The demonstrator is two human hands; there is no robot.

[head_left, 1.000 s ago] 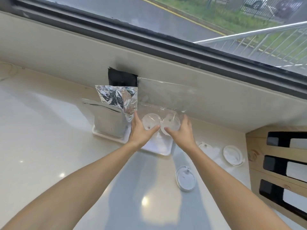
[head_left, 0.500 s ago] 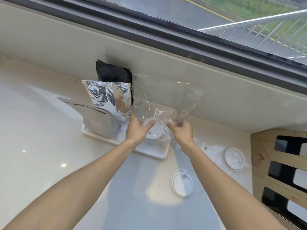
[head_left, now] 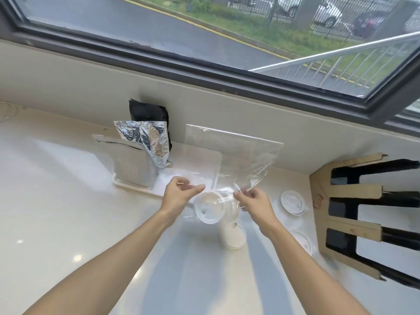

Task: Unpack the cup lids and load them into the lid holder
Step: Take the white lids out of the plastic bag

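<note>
A clear plastic bag (head_left: 236, 155) is held up over the counter, its flat end standing upward. White cup lids (head_left: 208, 209) sit in its lower end, between my hands. My left hand (head_left: 178, 195) pinches the film on the left and my right hand (head_left: 252, 201) pinches it on the right. Loose white lids lie on the counter: one (head_left: 234, 237) just below the bag, one (head_left: 292, 202) to the right, and one (head_left: 303, 243) partly hidden by my right forearm. The wood-coloured lid holder (head_left: 354, 226), with dark slots, stands at the right.
A white tray (head_left: 127, 185) sits against the back wall. It holds a grey pouch (head_left: 131, 162), a crumpled foil bag (head_left: 147, 139) and a black bag (head_left: 145, 112). A window ledge runs behind the counter.
The bag with its lids has come off the tray toward me and now hangs over the counter. Both hands moved with it, still pinching the film.
</note>
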